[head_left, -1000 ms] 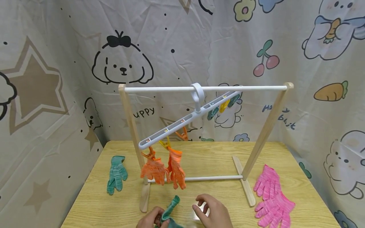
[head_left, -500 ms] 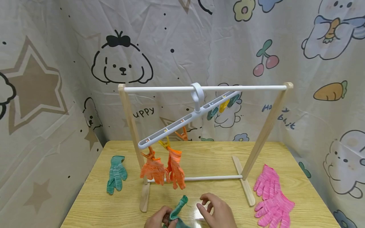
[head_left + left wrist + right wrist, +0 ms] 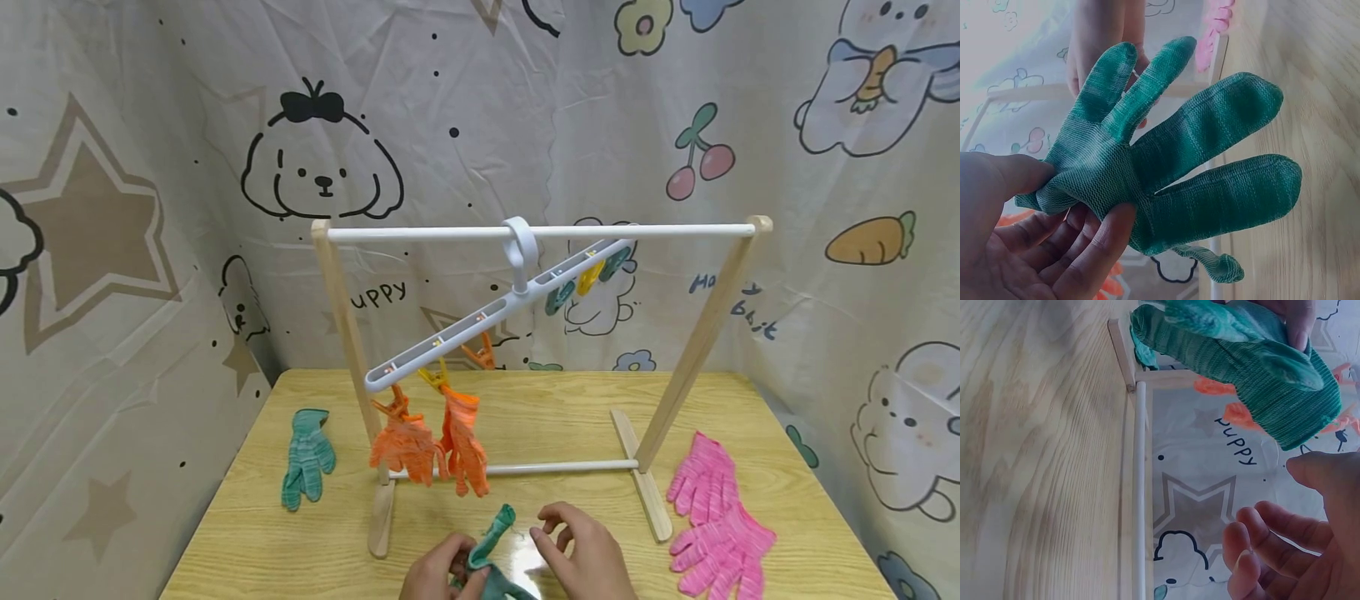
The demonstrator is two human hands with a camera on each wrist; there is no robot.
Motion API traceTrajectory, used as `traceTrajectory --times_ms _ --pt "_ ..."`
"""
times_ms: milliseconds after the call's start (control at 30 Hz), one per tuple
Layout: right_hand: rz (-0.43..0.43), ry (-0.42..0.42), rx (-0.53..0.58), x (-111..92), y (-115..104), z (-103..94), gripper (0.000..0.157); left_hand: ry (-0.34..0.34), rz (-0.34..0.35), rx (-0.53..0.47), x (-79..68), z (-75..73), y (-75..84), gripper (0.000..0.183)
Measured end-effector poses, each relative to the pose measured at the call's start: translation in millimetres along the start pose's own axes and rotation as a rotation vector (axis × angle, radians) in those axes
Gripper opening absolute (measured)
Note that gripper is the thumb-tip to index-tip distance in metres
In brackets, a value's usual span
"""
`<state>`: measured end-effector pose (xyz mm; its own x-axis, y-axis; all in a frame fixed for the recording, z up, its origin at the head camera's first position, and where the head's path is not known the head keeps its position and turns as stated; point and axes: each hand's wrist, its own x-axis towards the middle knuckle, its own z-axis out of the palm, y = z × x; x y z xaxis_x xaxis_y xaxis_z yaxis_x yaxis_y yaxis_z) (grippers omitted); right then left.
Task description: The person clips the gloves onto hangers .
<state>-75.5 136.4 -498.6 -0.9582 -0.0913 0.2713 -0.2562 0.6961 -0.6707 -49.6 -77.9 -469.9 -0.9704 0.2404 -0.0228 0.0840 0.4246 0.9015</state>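
My left hand [image 3: 438, 571] pinches a green knitted glove [image 3: 1179, 144] between thumb and fingers at the front of the table. In the left wrist view the glove's fingers spread out to the right, and its cuff end lies in my grip. To the right of it, apart from the glove, my right hand [image 3: 585, 554] holds nothing, its fingers loosely bent. The right wrist view shows the glove's ribbed cuff [image 3: 1297, 419] close to my right thumb. Beyond both hands, two orange gloves [image 3: 465, 442] hang by clips from the left arm of a tilted grey hanger [image 3: 450, 337].
A wooden rack with a white top rod [image 3: 420, 235] carries the hanger. Green and yellow clips [image 3: 590, 277] hang on its right arm, and a spare orange clip [image 3: 480, 352] on its left. Another green glove [image 3: 307, 458] lies left; pink gloves [image 3: 720, 525] lie right.
My left hand has moved right with the green glove, closing on the right hand. The right hand has shifted slightly right. The hanger and other gloves stay as they were.
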Motion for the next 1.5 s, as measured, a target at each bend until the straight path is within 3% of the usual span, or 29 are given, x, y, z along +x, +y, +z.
traceTrajectory --times_ms 200,467,800,1100,1300,1500 --pt "0.055 -0.044 0.037 3 6 -4.8 0.032 0.007 0.029 0.024 4.7 4.3 5.7 0.019" --pt "0.113 0.01 0.031 6 15 -9.5 0.029 0.011 0.053 0.025 11.6 11.2 12.4 0.019" --pt "0.189 0.013 0.045 11 23 -14.0 0.027 0.06 0.108 0.0 19.4 24.6 12.6 0.016" --pt "0.188 0.064 0.049 21 27 -19.7 0.033 0.099 0.087 -0.015 27.1 33.4 18.1 0.015" --pt "0.174 0.073 0.063 28 27 -22.9 0.028 0.135 0.102 -0.011 30.9 39.0 24.6 0.013" --pt "0.118 0.099 0.024 38 22 -33.9 0.027 0.172 0.099 -0.003 36.4 43.7 31.7 0.013"
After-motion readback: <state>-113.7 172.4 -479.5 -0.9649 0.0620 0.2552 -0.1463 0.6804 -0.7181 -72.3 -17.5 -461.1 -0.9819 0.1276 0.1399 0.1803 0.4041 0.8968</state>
